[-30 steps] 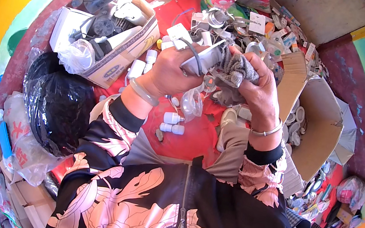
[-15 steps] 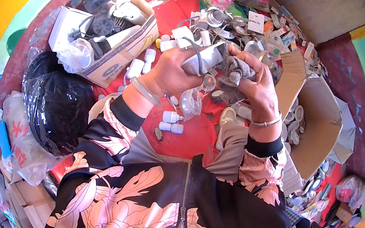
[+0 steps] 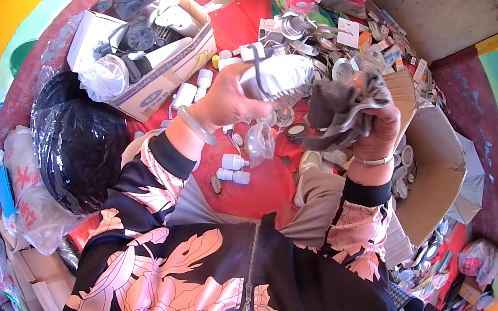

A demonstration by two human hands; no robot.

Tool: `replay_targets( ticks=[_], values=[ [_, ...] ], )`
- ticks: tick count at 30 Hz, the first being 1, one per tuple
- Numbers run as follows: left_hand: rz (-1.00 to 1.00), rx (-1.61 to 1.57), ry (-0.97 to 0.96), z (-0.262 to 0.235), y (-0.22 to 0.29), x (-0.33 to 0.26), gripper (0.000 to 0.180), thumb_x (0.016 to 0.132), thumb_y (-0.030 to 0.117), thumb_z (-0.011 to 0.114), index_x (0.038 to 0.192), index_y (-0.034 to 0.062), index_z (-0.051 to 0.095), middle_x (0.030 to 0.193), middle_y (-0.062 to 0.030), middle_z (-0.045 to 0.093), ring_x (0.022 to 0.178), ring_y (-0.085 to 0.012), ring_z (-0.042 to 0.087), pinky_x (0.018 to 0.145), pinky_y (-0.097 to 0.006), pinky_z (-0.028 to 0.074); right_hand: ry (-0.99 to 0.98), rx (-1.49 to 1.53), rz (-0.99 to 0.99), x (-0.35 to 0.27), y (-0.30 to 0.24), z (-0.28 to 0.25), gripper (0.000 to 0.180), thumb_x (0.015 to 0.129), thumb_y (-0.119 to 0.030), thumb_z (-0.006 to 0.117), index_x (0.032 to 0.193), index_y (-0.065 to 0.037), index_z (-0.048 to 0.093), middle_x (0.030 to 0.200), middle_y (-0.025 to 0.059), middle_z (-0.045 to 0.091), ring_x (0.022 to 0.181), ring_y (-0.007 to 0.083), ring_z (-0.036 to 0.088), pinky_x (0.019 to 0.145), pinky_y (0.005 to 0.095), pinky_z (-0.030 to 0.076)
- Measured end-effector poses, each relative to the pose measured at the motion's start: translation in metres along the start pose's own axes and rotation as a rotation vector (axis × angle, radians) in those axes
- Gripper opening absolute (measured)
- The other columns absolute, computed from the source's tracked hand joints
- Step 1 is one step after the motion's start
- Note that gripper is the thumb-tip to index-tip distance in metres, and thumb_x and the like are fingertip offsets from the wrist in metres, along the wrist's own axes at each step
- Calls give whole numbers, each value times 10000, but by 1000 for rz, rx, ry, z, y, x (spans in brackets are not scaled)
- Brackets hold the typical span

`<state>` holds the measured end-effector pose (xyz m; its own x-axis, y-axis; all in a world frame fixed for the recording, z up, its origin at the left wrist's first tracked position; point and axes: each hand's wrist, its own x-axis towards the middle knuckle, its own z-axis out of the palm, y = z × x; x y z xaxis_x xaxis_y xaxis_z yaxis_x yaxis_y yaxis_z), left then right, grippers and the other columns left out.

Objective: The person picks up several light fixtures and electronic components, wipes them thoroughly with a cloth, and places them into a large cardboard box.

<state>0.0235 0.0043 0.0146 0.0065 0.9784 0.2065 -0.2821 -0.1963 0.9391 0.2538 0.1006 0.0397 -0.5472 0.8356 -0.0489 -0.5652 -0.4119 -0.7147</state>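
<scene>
My left hand (image 3: 227, 97) is closed around a white, ribbed, cylinder-like light fitting (image 3: 284, 74) with a dark grey cable looped across it. The fitting is held up above the red cloth and tilted to the right. In my right hand (image 3: 384, 131) a crumpled grey rag (image 3: 337, 114) is gripped, its folds hanging down just right of the fitting and apart from it. Below my hands lie white bulb-like pieces (image 3: 234, 162) and a clear plastic piece (image 3: 258, 144). The rag hides part of the pile behind it.
A carton of black and white parts (image 3: 166, 77) stands at the left, above a black plastic bag (image 3: 75, 138). Small lamp parts and boxes (image 3: 383, 36) heap at the back. An open cardboard box (image 3: 436, 168) with round white pieces is at the right. Red cloth (image 3: 255, 196) covers the floor.
My right hand has moved right, pulling the rag off the fitting, and the rag now hangs looser. The fitting's ribbed end shows uncovered; my left hand has shifted slightly.
</scene>
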Motion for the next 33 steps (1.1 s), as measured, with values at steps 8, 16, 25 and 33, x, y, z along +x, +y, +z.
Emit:
replay_targets(
  ticks=[8,16,25,33],
  values=[
    [-52,-83,31,-11,6,2,437,688,19,675,1111,-17,570,992,-20,607,874,-94,569,795,-256,464,32,-140,-248,-3,1,10,364,707,-14,517,1068,30,539,984,113,620,913,220,611,851,326,483],
    [-170,137,5,-4,-9,9,429,661,112,750,1053,7,611,841,6,621,698,-57,559,610,-221,470,-337,-1248,-502,-7,24,49,465,655,39,559,1117,-15,540,1055,143,608,977,283,601,849,353,473],
    [-40,248,-88,-6,-32,13,312,679,166,758,934,23,649,800,-26,650,694,-54,561,612,-243,479,-439,-1294,-497,-7,48,62,460,644,20,647,1095,-45,578,1022,136,632,954,299,618,831,348,471],
    [-227,334,-139,-17,-15,12,331,666,111,713,979,27,649,844,-27,657,745,-79,576,687,-257,478,-307,-1405,-572,0,34,37,394,672,53,564,1053,-41,587,954,155,630,832,301,628,781,354,491]
  ],
)
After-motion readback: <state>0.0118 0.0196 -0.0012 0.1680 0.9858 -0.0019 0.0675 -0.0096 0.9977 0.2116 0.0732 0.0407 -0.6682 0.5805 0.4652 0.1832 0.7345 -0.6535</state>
